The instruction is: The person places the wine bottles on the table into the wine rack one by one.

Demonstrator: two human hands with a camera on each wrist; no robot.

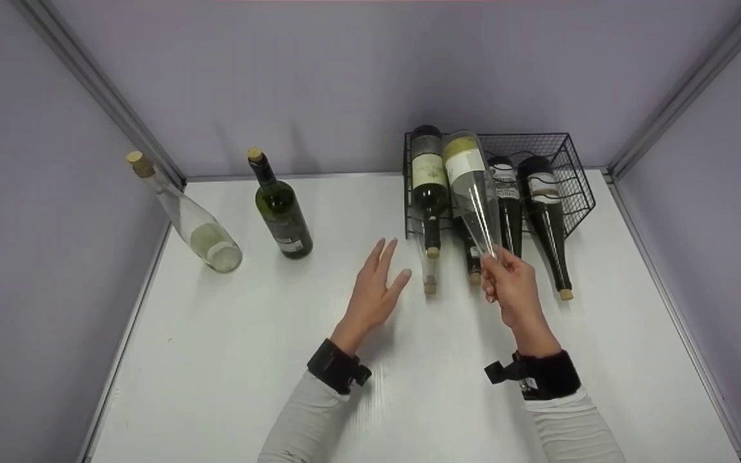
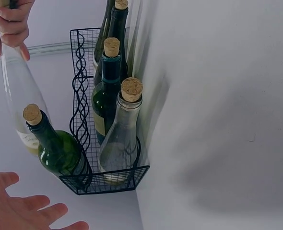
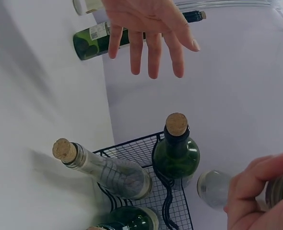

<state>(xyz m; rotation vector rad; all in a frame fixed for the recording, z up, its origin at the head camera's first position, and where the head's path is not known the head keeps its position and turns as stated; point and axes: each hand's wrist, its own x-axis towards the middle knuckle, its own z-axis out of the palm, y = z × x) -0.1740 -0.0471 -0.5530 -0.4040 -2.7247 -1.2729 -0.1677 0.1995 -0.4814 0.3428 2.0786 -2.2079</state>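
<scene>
My right hand (image 1: pixel 515 289) grips a clear glass bottle (image 1: pixel 473 186) by its neck, its labelled base angled up over a black wire wine rack (image 1: pixel 525 134). Beside the held bottle, a green corked wine bottle (image 1: pixel 431 196) lies on the rack's upper level, neck toward me. Below it rests a corked clear bottle (image 2: pixel 120 139), and several dark bottles (image 1: pixel 547 222) lie alongside. My left hand (image 1: pixel 370 296) hovers left of the rack with fingers spread, holding nothing. The mouth of the held bottle is partly hidden by my right hand.
Two corked bottles stand upright on the left of the white table (image 1: pixel 216 360): a clear one (image 1: pixel 200 235) and a dark green one (image 1: pixel 285 222). Grey walls (image 1: pixel 280 83) enclose the table at the back and sides. Some bottle necks jut past the rack's front edge.
</scene>
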